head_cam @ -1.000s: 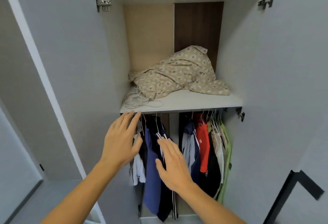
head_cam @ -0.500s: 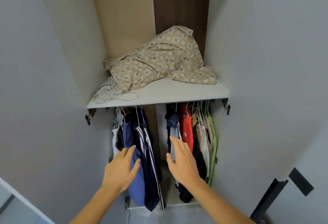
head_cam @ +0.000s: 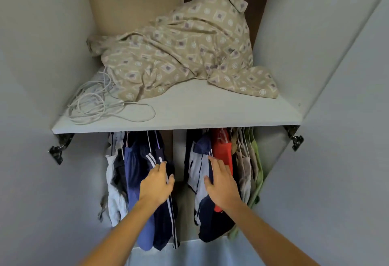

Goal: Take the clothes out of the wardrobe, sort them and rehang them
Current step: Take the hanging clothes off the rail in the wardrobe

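I note both hands further in than half a second ago. Left hand [head_cam: 156, 182] lies flat, fingers straight, on the navy striped garment [head_cam: 166, 213] — gripping nothing. Right hand [head_cam: 222, 183] rests open-fingered on the navy-and-grey garment [head_cam: 200, 173], beside the red one [head_cam: 223, 154]. Clothes hang under the shelf [head_cam: 189, 116], now nearer; the patterned sheet [head_cam: 189, 50] and white cable [head_cam: 94, 105] lie on top.

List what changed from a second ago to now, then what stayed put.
The left hand dropped from the shelf edge onto the navy striped garment. The right hand crossed from the left bunch to the right one, now lying flat by the red top. Neither grips anything. The patterned sheet and white cable stayed on the shelf.
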